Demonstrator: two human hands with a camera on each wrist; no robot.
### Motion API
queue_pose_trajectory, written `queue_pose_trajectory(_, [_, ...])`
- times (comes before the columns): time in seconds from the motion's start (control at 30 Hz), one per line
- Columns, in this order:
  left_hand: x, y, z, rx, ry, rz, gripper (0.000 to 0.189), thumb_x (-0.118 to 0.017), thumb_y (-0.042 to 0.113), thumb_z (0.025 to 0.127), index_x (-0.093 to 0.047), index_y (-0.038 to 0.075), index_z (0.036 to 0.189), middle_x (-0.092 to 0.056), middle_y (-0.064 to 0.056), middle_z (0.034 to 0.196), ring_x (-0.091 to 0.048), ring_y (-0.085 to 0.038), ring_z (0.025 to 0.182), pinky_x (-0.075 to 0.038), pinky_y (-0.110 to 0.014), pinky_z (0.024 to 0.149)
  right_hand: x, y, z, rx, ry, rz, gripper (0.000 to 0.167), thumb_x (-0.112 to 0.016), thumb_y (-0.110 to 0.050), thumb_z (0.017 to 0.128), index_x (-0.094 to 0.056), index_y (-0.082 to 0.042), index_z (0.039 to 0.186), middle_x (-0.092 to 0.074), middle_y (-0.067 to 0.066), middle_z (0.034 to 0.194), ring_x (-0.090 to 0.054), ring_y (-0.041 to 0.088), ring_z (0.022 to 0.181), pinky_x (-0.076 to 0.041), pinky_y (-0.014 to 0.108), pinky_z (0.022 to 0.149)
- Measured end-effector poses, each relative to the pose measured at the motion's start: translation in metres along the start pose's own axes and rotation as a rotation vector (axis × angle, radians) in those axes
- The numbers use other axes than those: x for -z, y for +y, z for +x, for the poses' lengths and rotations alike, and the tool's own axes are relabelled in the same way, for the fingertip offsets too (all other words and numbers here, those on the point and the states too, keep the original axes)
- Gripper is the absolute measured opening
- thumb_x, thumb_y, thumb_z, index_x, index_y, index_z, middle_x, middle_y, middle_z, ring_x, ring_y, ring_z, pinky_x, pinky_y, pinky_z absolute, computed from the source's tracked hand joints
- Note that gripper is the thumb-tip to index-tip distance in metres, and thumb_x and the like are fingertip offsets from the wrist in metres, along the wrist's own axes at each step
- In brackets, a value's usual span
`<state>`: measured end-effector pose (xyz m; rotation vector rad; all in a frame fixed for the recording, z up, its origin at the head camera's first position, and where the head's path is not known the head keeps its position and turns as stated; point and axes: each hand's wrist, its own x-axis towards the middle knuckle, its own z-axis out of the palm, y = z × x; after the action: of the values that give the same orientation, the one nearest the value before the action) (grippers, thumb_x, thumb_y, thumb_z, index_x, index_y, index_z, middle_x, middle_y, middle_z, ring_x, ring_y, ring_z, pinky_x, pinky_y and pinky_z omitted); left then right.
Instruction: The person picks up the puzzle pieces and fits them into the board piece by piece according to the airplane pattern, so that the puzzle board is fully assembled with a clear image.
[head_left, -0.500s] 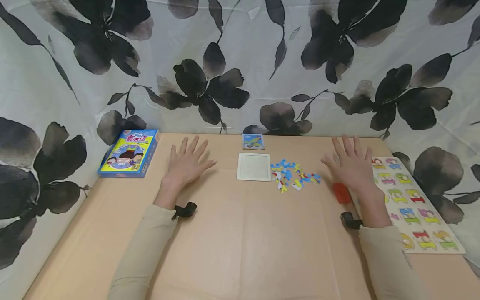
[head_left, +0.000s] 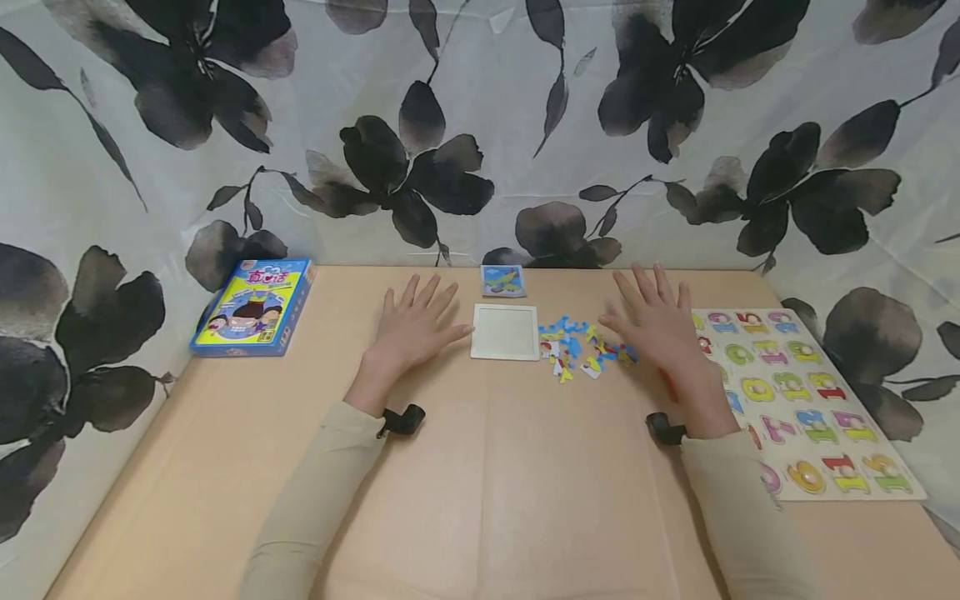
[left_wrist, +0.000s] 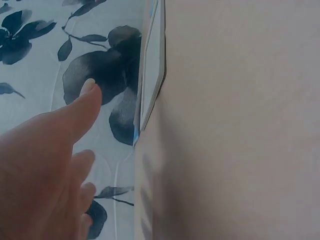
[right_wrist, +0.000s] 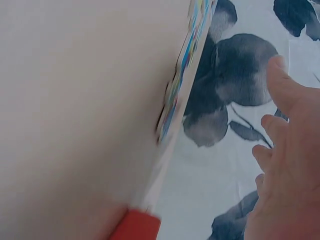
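Note:
Fingers spread and palm down, my left hand [head_left: 412, 333] is just left of a white square frame [head_left: 505, 356] and holds nothing. A loose heap of small blue, yellow and red puzzle pieces [head_left: 573, 327] lies to the right of that frame. My right hand [head_left: 660, 329], its fingers also spread, hovers by the right end of the heap and holds nothing. Its wrist partly hides a red object [right_wrist: 135, 226], whose kind I cannot tell. Behind the frame lies a small blue picture card [head_left: 503, 282].
A blue and yellow box [head_left: 255, 312] stands at the table's back left. At the right lies a white sheet [head_left: 802, 433] with rows of colourful pictures. A floral cloth [head_left: 540, 108] hangs behind the wooden table [head_left: 525, 483].
Both hands have moved inward: the left went right towards the white frame, the right went left towards the puzzle pieces. More of the picture sheet shows, less of the red object.

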<state>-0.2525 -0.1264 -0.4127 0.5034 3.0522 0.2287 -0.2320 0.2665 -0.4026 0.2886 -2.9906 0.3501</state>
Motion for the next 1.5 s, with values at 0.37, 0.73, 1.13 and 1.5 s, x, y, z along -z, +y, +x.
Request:
queue_pose_trajectory(0.37, [0.000,0.017,-0.002,-0.048,-0.095,-0.069,0.081,-0.039,0.073,0.093,-0.021,0.030,0.160,-0.013,-0.004,0.169,-0.007,-0.038,0.156,-0.005,-0.069,0.119,-0.014,-0.020,0.025,0.080,-0.056,0.112,0.075,-0.062,-0.046,0.095,-0.031,-0.021,0.157,-0.017,0.012,0.167,0.002,0.039,0.156,0.004,0.068,0.119])
queue_pose_trajectory(0.73, [-0.001,0.027,0.002,-0.065,-0.182,-0.132,0.080,-0.051,0.065,0.094,-0.022,0.030,0.159,-0.014,-0.003,0.169,-0.005,-0.036,0.156,-0.003,-0.067,0.121,-0.025,-0.040,0.040,0.126,-0.206,0.210,0.061,-0.066,-0.009,0.091,-0.045,-0.008,0.149,-0.034,0.018,0.160,-0.019,0.045,0.151,-0.016,0.063,0.121])
queue_pose_trajectory(1.13, [-0.005,0.024,0.002,-0.082,-0.260,-0.173,0.076,-0.053,0.057,0.096,-0.023,0.027,0.159,-0.014,0.005,0.169,-0.005,-0.033,0.157,-0.004,-0.066,0.121,-0.033,-0.055,0.043,0.118,-0.245,0.261,0.044,-0.051,0.010,0.088,-0.065,-0.001,0.128,-0.059,0.018,0.137,-0.050,0.037,0.131,-0.039,0.052,0.114])
queue_pose_trajectory(1.5, [-0.006,0.027,0.001,-0.089,-0.258,-0.211,0.075,-0.055,0.053,0.097,-0.024,0.024,0.159,-0.015,0.003,0.169,-0.005,-0.032,0.157,-0.005,-0.066,0.121,-0.033,-0.063,0.044,0.101,-0.254,0.235,0.045,-0.048,0.015,0.084,-0.072,-0.004,0.117,-0.062,0.012,0.115,-0.054,0.029,0.104,-0.049,0.047,0.104])
